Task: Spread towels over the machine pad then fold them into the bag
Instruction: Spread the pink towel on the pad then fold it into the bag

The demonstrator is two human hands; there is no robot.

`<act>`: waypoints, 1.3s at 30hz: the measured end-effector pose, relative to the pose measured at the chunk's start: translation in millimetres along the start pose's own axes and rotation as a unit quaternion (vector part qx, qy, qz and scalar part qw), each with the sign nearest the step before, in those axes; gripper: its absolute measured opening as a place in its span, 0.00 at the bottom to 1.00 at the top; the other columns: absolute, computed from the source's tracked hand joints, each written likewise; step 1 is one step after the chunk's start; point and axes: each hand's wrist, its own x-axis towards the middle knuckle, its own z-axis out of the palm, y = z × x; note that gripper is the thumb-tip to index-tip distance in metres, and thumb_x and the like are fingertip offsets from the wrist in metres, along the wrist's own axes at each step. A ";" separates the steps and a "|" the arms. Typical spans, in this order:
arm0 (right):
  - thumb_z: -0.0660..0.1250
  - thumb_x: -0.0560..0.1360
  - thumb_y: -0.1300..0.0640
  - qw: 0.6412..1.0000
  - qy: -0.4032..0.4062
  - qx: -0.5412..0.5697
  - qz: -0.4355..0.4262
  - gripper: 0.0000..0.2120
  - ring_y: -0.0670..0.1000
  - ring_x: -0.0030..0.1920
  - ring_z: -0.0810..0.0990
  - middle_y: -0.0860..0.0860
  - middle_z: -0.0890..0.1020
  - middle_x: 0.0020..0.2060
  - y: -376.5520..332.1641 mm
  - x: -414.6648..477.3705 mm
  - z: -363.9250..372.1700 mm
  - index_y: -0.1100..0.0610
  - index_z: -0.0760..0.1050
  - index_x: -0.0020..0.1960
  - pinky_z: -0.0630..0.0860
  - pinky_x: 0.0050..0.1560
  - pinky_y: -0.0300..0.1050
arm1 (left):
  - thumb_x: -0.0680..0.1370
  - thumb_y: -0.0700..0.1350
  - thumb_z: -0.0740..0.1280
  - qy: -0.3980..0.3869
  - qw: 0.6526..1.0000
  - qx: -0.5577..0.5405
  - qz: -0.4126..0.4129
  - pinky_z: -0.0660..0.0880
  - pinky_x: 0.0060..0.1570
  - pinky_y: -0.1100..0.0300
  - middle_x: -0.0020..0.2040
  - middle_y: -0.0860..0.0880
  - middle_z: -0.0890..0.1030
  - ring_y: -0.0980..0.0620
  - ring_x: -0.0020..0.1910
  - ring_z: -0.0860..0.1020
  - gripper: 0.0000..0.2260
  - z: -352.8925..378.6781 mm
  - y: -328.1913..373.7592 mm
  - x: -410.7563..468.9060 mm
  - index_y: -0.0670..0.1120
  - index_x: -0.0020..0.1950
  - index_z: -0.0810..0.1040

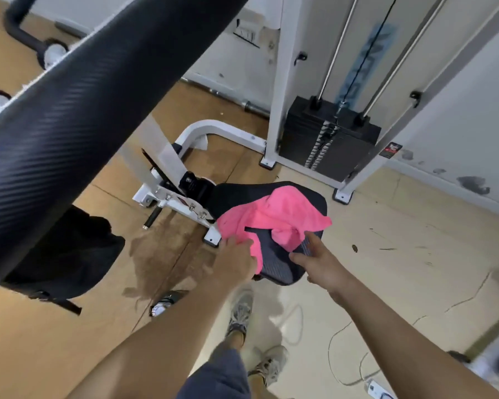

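Lying rumpled over the black machine pad [274,264], the pink towel [280,214] looks light, soft and limp. It will likely sag and bunch wherever it is unsupported, and it should slide easily on the pad's smooth cover. The best hold is probably at 2 corners along the near edge, drawn apart. The left hand [236,260] grips the towel's near-left edge, fingers curled into the cloth. The right hand [317,260] holds nothing, its fingers stretched out just beside the towel's folded-under near corner, over bare pad. The black bag [69,254] sits well apart, to the left.
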 end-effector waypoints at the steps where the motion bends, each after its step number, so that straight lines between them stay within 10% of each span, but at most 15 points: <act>1: 0.67 0.77 0.58 0.999 0.003 0.037 0.019 0.25 0.50 0.59 0.75 0.45 0.75 0.62 -2.2 14.2 -2.5 0.46 0.64 0.70 0.73 0.51 0.46 | 0.80 0.46 0.58 -0.012 1.000 -0.008 -0.023 0.58 0.69 0.54 0.71 0.47 0.69 0.47 0.71 0.64 0.19 4.0 -0.1 13.0 0.48 0.72 0.68; 6: 0.65 0.79 0.60 0.987 0.007 0.132 0.088 0.35 0.50 0.60 0.70 0.39 0.68 0.65 -14.2 77.3 3.1 0.45 0.50 0.78 0.71 0.56 0.54 | 0.80 0.40 0.60 0.028 0.961 -0.214 -0.174 0.67 0.40 0.63 0.52 0.42 0.82 0.45 0.51 0.79 0.11 -4.3 6.9 46.4 0.39 0.55 0.81; 12: 0.66 0.58 0.38 0.977 0.028 -0.196 0.072 0.42 0.59 0.63 0.75 0.50 0.77 0.60 -27.8 119.6 16.0 0.42 0.64 0.71 0.73 0.63 0.57 | 0.79 0.30 0.59 -0.006 0.726 -0.680 -0.108 0.74 0.36 0.64 0.40 0.49 0.83 0.53 0.39 0.79 0.13 -76.0 7.7 47.6 0.43 0.45 0.79; 15: 0.66 0.65 0.42 0.939 0.011 -0.343 0.036 0.26 0.60 0.63 0.72 0.52 0.74 0.60 -54.0 119.6 21.7 0.39 0.72 0.64 0.73 0.59 0.57 | 0.79 0.32 0.58 -0.102 0.635 -0.765 -0.043 0.76 0.32 0.65 0.36 0.48 0.83 0.55 0.33 0.80 0.11 -121.7 4.7 31.8 0.41 0.54 0.78; 18: 0.66 0.72 0.55 0.972 0.019 -0.226 -0.056 0.04 0.52 0.50 0.78 0.48 0.79 0.44 -87.0 115.7 17.8 0.47 0.79 0.44 0.72 0.47 0.43 | 0.75 0.37 0.63 -0.138 0.599 -0.789 -0.001 0.79 0.35 0.63 0.40 0.45 0.84 0.53 0.36 0.83 0.12 -152.7 4.1 20.2 0.42 0.56 0.80; 20: 0.62 0.73 0.68 0.995 0.043 -0.086 -0.038 0.12 0.52 0.44 0.79 0.49 0.80 0.39 -102.1 114.8 1.1 0.53 0.77 0.41 0.74 0.43 0.41 | 0.71 0.39 0.72 -0.152 0.638 -0.755 0.014 0.79 0.38 0.59 0.42 0.43 0.84 0.48 0.37 0.82 0.14 -168.7 -0.4 16.7 0.45 0.56 0.82; 23: 0.62 0.72 0.66 0.991 0.104 -0.084 -0.033 0.09 0.53 0.36 0.80 0.53 0.82 0.38 -115.6 106.4 -37.6 0.54 0.76 0.42 0.75 0.33 0.43 | 0.72 0.39 0.75 -0.114 0.833 -0.542 -0.014 0.74 0.44 0.50 0.45 0.37 0.83 0.37 0.41 0.79 0.11 -191.9 -4.2 13.1 0.50 0.52 0.85; 27: 0.65 0.71 0.62 0.951 0.220 -0.210 -0.062 0.06 0.55 0.36 0.78 0.53 0.81 0.36 -132.6 87.2 -91.8 0.51 0.76 0.42 0.69 0.34 0.43 | 0.77 0.42 0.65 0.115 0.975 -0.187 0.028 0.75 0.40 0.57 0.39 0.55 0.83 0.53 0.37 0.80 0.09 -209.7 9.7 -0.3 0.56 0.49 0.82; 31: 0.68 0.69 0.61 0.949 0.234 -0.203 -0.063 0.06 0.57 0.44 0.81 0.56 0.85 0.42 -147.0 45.5 -133.2 0.53 0.80 0.43 0.74 0.43 0.45 | 0.80 0.44 0.56 0.285 0.937 -0.200 0.020 0.72 0.36 0.52 0.34 0.52 0.77 0.46 0.35 0.77 0.08 -212.3 30.5 -23.8 0.49 0.51 0.75; 36: 0.81 0.57 0.45 0.998 -0.026 -0.026 -0.055 0.21 0.53 0.37 0.72 0.56 0.77 0.35 -151.6 -38.7 -155.7 0.58 0.84 0.42 0.66 0.38 0.43 | 0.80 0.54 0.60 0.087 0.766 -0.607 -0.191 0.74 0.34 0.54 0.32 0.46 0.77 0.47 0.29 0.76 0.14 -214.8 57.8 -45.6 0.45 0.44 0.77; 39: 0.79 0.63 0.52 0.974 -0.105 0.179 -0.087 0.14 0.51 0.32 0.77 0.57 0.80 0.32 -137.7 -75.3 -160.8 0.62 0.84 0.39 0.73 0.32 0.38 | 0.80 0.54 0.60 0.122 0.802 -0.565 -0.151 0.70 0.34 0.57 0.33 0.48 0.76 0.49 0.32 0.75 0.14 -208.9 63.8 -60.8 0.46 0.43 0.78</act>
